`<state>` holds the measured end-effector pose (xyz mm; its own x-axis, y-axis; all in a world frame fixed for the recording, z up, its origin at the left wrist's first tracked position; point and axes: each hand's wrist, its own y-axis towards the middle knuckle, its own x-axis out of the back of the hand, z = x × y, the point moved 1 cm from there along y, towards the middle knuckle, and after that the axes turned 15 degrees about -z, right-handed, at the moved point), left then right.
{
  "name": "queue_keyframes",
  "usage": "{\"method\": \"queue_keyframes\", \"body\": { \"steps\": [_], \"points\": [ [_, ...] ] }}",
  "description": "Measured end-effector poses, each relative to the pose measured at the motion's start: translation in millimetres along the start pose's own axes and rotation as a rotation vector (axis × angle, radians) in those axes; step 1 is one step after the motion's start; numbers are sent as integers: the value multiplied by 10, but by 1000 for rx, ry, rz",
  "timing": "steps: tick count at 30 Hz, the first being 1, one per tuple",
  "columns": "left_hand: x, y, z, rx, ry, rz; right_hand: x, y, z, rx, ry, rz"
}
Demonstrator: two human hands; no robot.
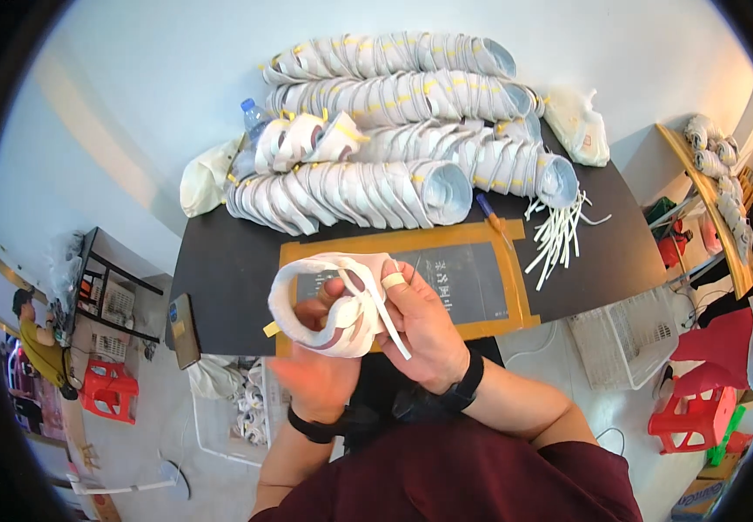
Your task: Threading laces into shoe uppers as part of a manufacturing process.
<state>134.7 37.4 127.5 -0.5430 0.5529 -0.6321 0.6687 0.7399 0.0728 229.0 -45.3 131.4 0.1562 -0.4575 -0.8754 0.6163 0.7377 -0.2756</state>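
Note:
Above the dark table I hold a white shoe upper [294, 291] with a grey padded lining, a round opening and a yellow tab. My left hand [320, 374] is under and behind it, its fingers curled into the opening and part of the hand smeared by motion. With yellow tape round one finger, my right hand [428, 322] pinches the upper's right edge. A narrow white strip [394, 329] runs down past the right fingers from the upper. Beneath lies a dark board [481, 283] edged in brown tape.
Long rows of nested shoe uppers [333, 196] fill the table's back. Loose white strips [559, 239] lie at the right, near a blue-handled tool [489, 211]. A phone [183, 331] rests on the left edge. Crates [624, 335] and red stools [694, 418] stand below. A person [41, 339] sits far left.

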Motion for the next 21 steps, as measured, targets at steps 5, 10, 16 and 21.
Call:
{"method": "queue_keyframes", "body": {
  "steps": [5, 10, 16, 21],
  "points": [
    [-13, -15, 81, -694, 711, 3, -207, -75, -47, 66, -86, -237],
    [237, 216, -27, 71, -10, -161, 337, -184, 156, 203, -745, 22],
    [499, 104, 64, 287, -180, -73, 229, -233, 516, 701, -1060, 123],
    [586, 85, 162, 472, -391, 187, 225, -190, 412, 681, -1191, 405]
  ]
}}
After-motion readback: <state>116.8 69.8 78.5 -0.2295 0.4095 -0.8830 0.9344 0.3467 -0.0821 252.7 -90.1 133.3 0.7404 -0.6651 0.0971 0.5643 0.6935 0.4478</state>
